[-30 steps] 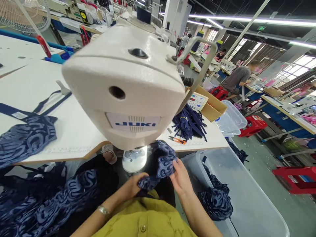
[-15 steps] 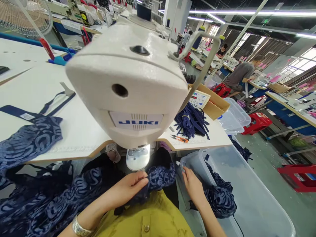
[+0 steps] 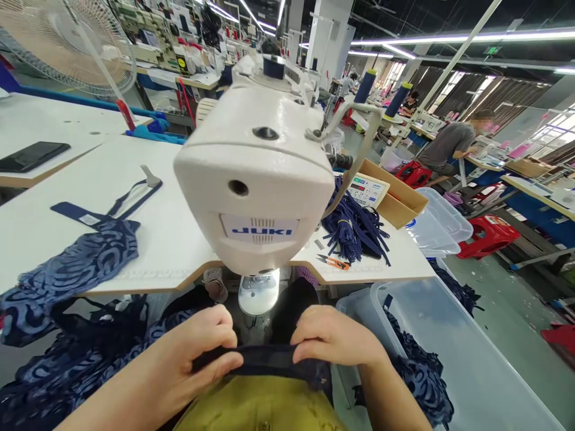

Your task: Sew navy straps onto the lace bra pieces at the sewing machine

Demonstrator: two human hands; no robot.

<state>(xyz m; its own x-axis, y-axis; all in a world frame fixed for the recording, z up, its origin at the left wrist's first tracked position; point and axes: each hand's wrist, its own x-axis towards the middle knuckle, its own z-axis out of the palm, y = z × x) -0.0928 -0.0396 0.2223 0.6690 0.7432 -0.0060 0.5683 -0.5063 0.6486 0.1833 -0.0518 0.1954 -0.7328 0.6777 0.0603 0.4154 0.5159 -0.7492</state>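
Note:
Both my hands grip a dark navy fabric band [image 3: 265, 361], stretched flat between them just above my yellow-green shirt. My left hand [image 3: 204, 353] pinches its left end with closed fingers. My right hand [image 3: 335, 342] is closed over its right end. Directly beyond them stands a white JUKI sewing machine [image 3: 260, 179], with its lit needle area [image 3: 258, 293] just past my knuckles. Navy patterned lace garments [image 3: 81, 359] lie heaped under my left forearm.
A clear plastic bin [image 3: 449, 359] holding navy lace pieces stands at my right. On the white table [image 3: 166, 233] lie another lace piece [image 3: 85, 263], navy straps [image 3: 354, 227], orange snips [image 3: 332, 261] and a control panel [image 3: 366, 190]. A fan [image 3: 67, 42] stands far left. A seated person [image 3: 453, 143] works at the right.
My right hand left the bin's edge and came back to the middle. Both hands now hold a flat navy band taut instead of bunched lace. The camera has pulled back from the machine.

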